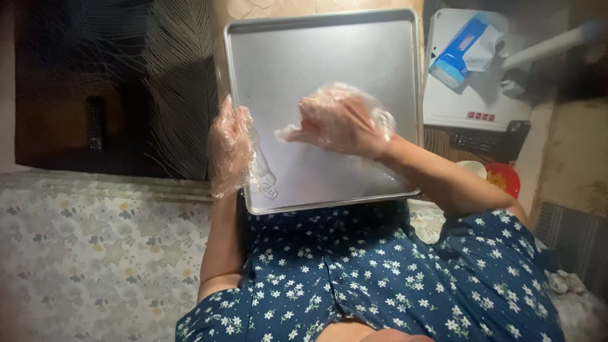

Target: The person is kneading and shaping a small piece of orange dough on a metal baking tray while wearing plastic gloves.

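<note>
A rectangular silver baking tray (304, 57) lies in front of me, its near edge close to my body. My left hand (231, 147), in a clear plastic glove, grips the tray's left rim near the front corner. My right hand (342, 120), also in a clear plastic glove, rests flat on the tray's bare inner surface with its fingers pointing left. Nothing else shows inside the tray.
A dark panel with a feather pattern (114, 82) lies left of the tray. A floral cloth (95, 253) covers the surface at lower left. A white appliance (475, 95) with a blue-and-white packet (465, 50) stands at right, near a red bowl (503, 177).
</note>
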